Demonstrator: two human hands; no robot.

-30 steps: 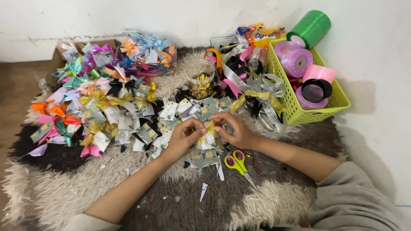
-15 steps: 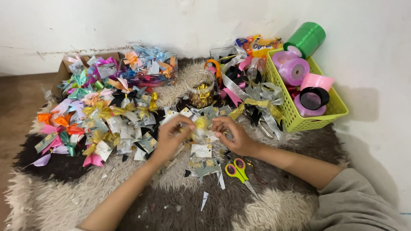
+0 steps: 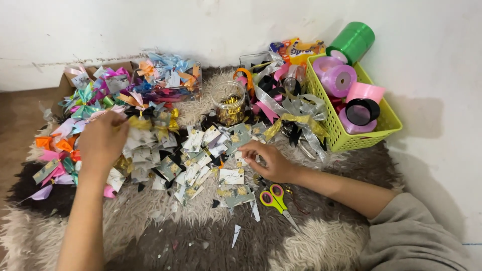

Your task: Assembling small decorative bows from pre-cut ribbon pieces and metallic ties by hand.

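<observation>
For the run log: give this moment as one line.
left hand: holding gold ribbon bow over bow pile | right hand: on small cards | scissors: on rug, untouched

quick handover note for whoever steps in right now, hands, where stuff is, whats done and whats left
Left hand: out over the pile of finished ribbon bows, fingers pinched on a gold bow on a card.
Right hand: down on the loose printed cards, fingers closed on one.
Scissors lie on the rug beside the right wrist; jar of gold bits stands behind the cards; ribbon rolls sit in the green basket.
Done: many bows piled at left.
Left: plenty of bare cards in the middle.
</observation>
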